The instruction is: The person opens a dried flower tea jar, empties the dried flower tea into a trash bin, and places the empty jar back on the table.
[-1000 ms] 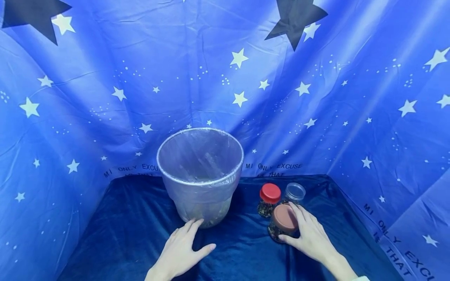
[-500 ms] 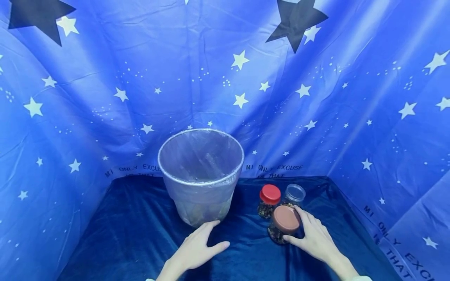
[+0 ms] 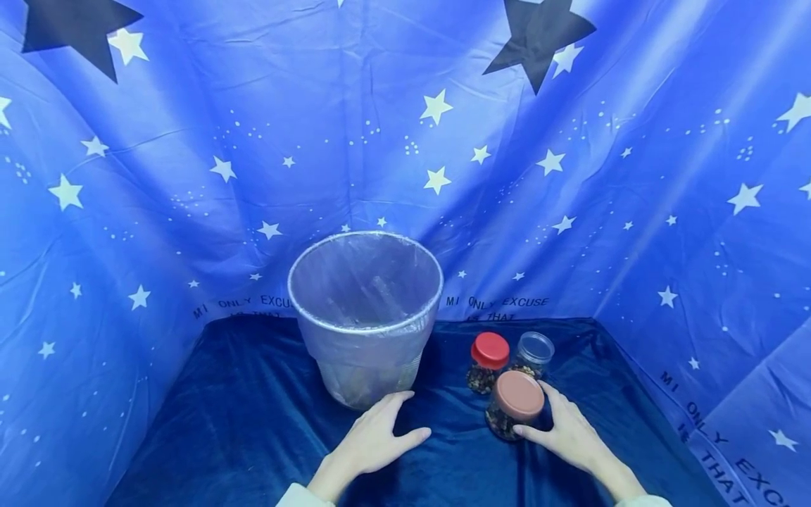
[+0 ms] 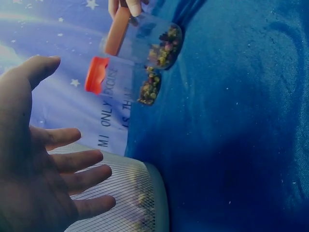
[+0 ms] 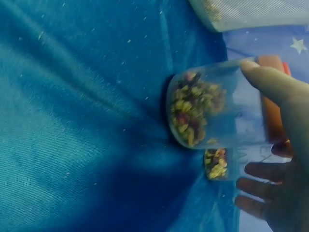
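A clear jar with a brown lid (image 3: 519, 396) stands upright on the dark blue cloth, partly filled with dried bits of mixed colors. My right hand (image 3: 573, 436) has its thumb on the jar's near side and its forefinger at the far edge of the lid, holding it between them; in the right wrist view the other fingers (image 5: 258, 188) stay spread. Empty, my left hand (image 3: 376, 440) hovers before the bin with its fingers extended and thumb apart. Behind the brown-lidded jar stand a red-lidded jar (image 3: 490, 352) and a clear-lidded jar (image 3: 535, 350), each with similar contents.
A mesh waste bin (image 3: 367, 362) lined with a clear bag stands left of the jars. Dark blue cloth (image 3: 247, 415) covers the work surface. Blue star-printed curtains (image 3: 355, 141) hang at the back and both sides.
My left hand has moved right along the front of the bin toward the jars. My right hand's fingers have slid from the lid's far edge toward its right side. The jars have hardly moved.
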`<control>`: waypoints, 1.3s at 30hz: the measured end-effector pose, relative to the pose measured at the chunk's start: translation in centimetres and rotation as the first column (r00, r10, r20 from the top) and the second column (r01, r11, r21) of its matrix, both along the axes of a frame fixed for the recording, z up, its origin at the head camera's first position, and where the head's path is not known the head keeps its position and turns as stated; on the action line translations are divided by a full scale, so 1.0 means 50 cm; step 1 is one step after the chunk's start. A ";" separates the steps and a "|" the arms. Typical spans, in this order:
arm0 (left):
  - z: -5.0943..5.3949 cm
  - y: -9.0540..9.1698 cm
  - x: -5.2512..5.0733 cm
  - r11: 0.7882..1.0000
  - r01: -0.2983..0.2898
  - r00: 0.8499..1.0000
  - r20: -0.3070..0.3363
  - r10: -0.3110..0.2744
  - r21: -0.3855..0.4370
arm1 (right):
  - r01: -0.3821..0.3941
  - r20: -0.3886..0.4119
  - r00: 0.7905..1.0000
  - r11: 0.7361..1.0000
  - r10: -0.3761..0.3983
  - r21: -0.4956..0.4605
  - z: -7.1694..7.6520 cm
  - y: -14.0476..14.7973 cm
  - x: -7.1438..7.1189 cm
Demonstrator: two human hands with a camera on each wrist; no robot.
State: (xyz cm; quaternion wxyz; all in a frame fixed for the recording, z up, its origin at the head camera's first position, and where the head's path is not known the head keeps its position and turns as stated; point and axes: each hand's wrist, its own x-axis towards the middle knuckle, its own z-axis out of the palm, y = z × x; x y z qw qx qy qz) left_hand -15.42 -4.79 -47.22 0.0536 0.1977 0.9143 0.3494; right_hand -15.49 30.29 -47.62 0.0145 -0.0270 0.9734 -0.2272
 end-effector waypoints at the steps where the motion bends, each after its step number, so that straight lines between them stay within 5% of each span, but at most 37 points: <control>1: -0.001 0.002 -0.001 1.000 0.002 1.000 0.006 -0.002 -0.003 | -0.010 0.002 1.000 1.000 0.010 -0.022 -0.003 0.001 -0.001; 9: -0.013 0.018 -0.013 1.000 0.000 0.999 0.048 -0.001 0.028 | -0.039 -0.002 0.999 0.994 0.039 -0.100 -0.037 0.010 -0.010; 22: -0.019 0.034 -0.026 0.997 -0.029 0.996 0.081 0.023 0.075 | 0.046 -0.083 0.994 0.963 -0.070 -0.264 -0.084 -0.015 -0.021; 29: -0.015 0.045 -0.024 0.998 -0.012 0.996 0.087 0.008 0.054 | 0.134 -0.017 0.990 0.972 -0.139 -0.191 -0.098 -0.019 -0.017; 39: -0.018 0.053 -0.031 1.000 -0.010 0.998 0.069 0.009 0.020 | 0.115 -0.114 0.985 0.981 -0.133 -0.156 -0.102 -0.032 -0.025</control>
